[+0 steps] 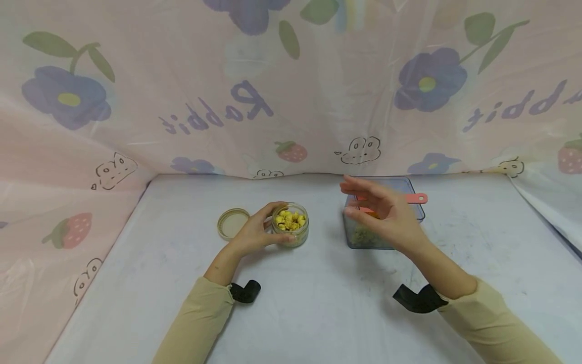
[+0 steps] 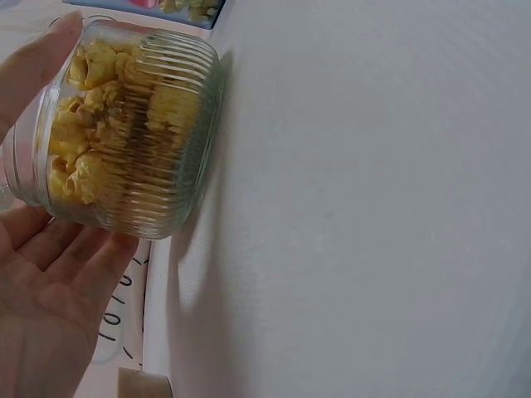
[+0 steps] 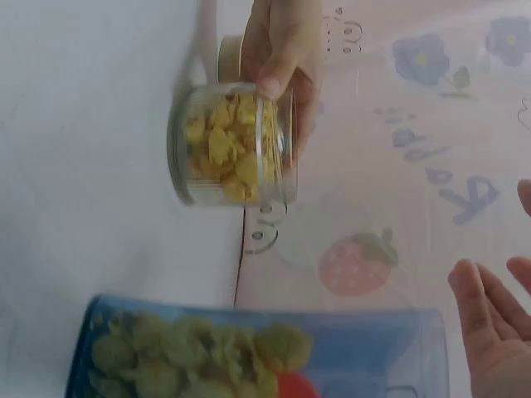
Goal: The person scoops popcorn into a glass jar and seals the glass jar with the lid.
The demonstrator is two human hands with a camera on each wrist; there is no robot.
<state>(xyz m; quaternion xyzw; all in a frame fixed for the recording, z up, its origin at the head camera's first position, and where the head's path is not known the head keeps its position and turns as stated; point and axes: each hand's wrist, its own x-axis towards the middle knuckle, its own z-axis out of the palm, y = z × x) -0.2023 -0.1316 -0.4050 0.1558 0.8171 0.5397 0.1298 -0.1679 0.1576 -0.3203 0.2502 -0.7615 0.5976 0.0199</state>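
My left hand (image 1: 253, 233) grips a small ribbed glass jar (image 2: 178, 124) with thumb and fingers on opposite sides. The uncovered jar holds yellow popcorn (image 1: 290, 220) and sits on the white surface. A round lid with a gold rim (image 1: 233, 224) lies just left of it, partly behind that hand. Above a clear bluish rectangular container (image 3: 373, 340) hovers my right hand (image 1: 393, 217), fingers loosely bent and apart, nothing between them. Inside the container lies more popcorn (image 3: 191, 352). A red handle (image 1: 417, 198) sticks out over its right rim; the utensil's other end is hidden.
A white cloth (image 1: 300, 308) covers the tabletop. Behind and at the left hangs a pink patterned curtain (image 1: 318, 111), close to the container's back edge. Black wrist mounts (image 1: 420, 299) protrude from both sleeves.
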